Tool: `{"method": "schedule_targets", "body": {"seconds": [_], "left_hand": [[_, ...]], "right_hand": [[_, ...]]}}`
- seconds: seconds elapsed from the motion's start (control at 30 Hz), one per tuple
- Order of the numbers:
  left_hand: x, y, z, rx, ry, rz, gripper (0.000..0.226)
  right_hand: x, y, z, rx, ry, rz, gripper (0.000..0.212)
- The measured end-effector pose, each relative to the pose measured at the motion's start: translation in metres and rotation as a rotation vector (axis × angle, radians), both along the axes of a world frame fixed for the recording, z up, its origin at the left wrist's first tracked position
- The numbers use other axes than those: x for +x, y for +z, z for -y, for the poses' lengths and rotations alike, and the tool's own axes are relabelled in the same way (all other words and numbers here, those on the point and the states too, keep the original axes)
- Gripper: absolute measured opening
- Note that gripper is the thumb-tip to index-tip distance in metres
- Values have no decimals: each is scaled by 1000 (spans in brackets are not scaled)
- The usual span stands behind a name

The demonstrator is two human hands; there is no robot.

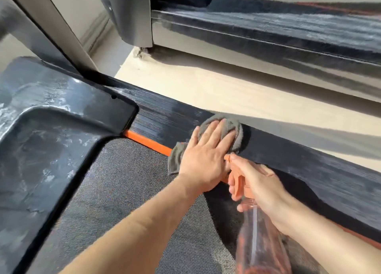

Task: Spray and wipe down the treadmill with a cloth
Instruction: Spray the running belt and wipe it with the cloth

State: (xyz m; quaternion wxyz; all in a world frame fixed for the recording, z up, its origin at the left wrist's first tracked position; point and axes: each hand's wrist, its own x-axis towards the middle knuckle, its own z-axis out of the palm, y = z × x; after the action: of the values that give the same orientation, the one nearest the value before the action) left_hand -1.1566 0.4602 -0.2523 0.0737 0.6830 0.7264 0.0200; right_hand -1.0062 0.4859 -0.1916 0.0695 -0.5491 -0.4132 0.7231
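Observation:
My left hand (204,154) lies flat with straight fingers on a grey cloth (235,129), pressing it onto the black ribbed side rail (288,156) of the treadmill. Part of the cloth hangs out under my palm toward the belt. My right hand (259,187) grips a clear spray bottle (257,242) with an orange trigger head, just right of my left hand, nozzle pointing toward the cloth. The grey woven belt (123,191) runs below, edged by an orange strip (148,142).
The black motor cover (51,129), streaked with wet marks, fills the left. A slanted upright post (55,32) rises from it. A second treadmill (268,32) stands across a strip of beige floor (206,88).

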Motion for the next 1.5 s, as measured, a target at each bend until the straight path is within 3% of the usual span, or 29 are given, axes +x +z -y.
{"method": "schedule_targets", "body": {"seconds": [0.1, 0.2, 0.27, 0.43, 0.57, 0.7, 0.8, 0.93, 1.07, 1.13, 1.3, 1.5], "left_hand": [[0, -6, -13, -35, -135, -2, 61], [-20, -7, -23, -26, -74, 10, 59], [-27, -4, -33, -40, 26, 36, 57], [-20, -4, -25, -124, 41, 92, 59], [-34, -4, -30, -60, 172, 67, 59], [-41, -4, -35, -42, 376, 1, 59], [12, -2, -23, -33, 417, 7, 58], [107, 2, -21, -57, 320, 31, 63], [137, 1, -17, -32, 273, 32, 61], [129, 1, -15, 10, 379, 23, 57], [92, -3, 1, -16, 879, 31, 57], [173, 7, 31, -29, 771, 124, 65]], "right_hand": [[4, 4, -12, 13, 100, 40, 60], [6, 16, -19, 65, 175, 61, 57], [8, 26, -19, 93, 118, 52, 51], [20, 35, -2, 26, -99, 56, 53], [33, 26, -8, 56, 13, 113, 55], [54, 13, -21, 19, 252, 2, 75], [66, 12, -38, 19, 237, -60, 68], [82, 22, -70, 48, 196, -73, 51], [98, 16, -79, 52, 278, -57, 54], [103, 13, -80, 1, 324, -74, 59], [107, 4, -73, -165, 373, -139, 63], [98, 3, -70, -166, 284, -170, 48]]}}
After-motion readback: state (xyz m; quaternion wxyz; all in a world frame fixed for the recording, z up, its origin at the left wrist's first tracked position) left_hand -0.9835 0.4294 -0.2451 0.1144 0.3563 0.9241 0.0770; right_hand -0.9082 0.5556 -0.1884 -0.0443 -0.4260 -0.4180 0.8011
